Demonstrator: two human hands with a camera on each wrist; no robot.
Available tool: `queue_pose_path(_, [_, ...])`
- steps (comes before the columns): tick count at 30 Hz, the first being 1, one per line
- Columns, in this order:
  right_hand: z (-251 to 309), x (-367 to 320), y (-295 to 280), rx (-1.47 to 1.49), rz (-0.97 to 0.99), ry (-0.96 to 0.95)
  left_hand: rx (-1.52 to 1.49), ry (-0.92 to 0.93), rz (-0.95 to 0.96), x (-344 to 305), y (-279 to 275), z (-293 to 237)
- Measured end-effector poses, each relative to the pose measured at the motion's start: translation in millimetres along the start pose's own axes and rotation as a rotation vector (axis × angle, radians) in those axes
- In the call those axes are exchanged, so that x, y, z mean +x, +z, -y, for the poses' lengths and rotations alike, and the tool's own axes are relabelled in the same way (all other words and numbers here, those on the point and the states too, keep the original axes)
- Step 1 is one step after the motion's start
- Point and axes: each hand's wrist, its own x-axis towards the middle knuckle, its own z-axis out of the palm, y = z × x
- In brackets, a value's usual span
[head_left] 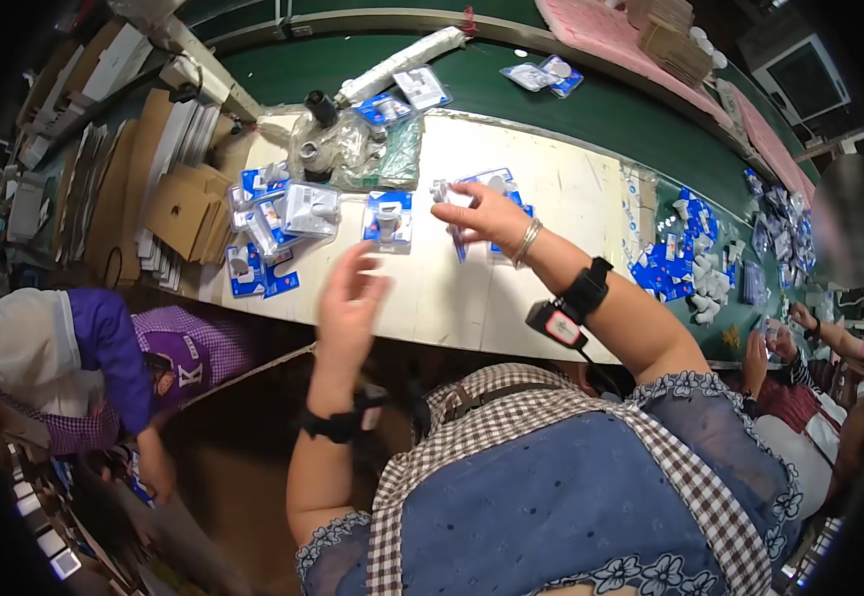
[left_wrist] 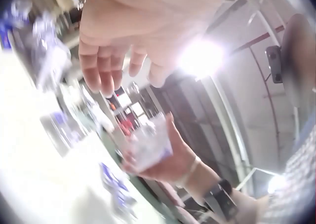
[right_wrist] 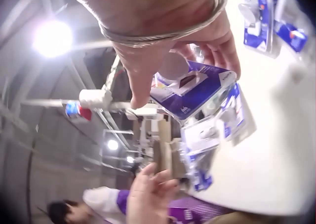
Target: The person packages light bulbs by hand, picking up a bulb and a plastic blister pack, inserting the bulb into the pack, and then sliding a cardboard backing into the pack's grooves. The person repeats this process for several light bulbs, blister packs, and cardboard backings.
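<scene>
My right hand point(head_left: 490, 216) grips a clear blister pack point(head_left: 452, 195) over the white table; in the right wrist view this pack point(right_wrist: 200, 93) shows a blue card and a round white part. Bare and holding nothing, my left hand point(head_left: 346, 313) hangs by the table's front edge with its fingers loosely bent. Just beyond it a single blue-and-white pack point(head_left: 388, 221) lies flat. The left wrist view shows the left hand point(left_wrist: 133, 26) in front, with the right hand point(left_wrist: 170, 167) and its pack farther back.
A pile of packs point(head_left: 283, 219) lies on the left of the table, beside upright cardboard point(head_left: 179, 209). More packs point(head_left: 511, 204) lie under the right hand. Behind are a plastic bag point(head_left: 353, 149) and a green belt point(head_left: 511, 109). People sit at both sides.
</scene>
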Motion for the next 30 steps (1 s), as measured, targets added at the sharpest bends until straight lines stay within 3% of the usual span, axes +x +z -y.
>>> queue_pose_path(2, [-2, -32, -6, 0.191, 0.016, 0.098, -0.197, -0.031, 0.221, 4, 49, -10])
queue_pose_path(4, [-19, -55, -19, 0.219, -0.025, 0.135, -0.369, -0.101, 0.275, 12, 89, -18])
queue_pose_path(6, [-15, -88, -34, 0.341, 0.068, 0.162, -0.335, -0.101, 0.378, 15, 118, -19])
queue_pose_path(16, [-64, -175, -112, 0.513, -0.116, 0.194, -0.319, -0.253, 0.711, 13, 221, -29])
queue_pose_path(24, [-75, -203, -157, 0.699, -0.255, 0.134, -0.335, -0.354, 0.791, 12, 277, -38])
queue_pose_path(30, [-71, -203, -182, 0.897, -0.265, 0.174, -0.248, -0.195, 0.793, 9, 298, -49])
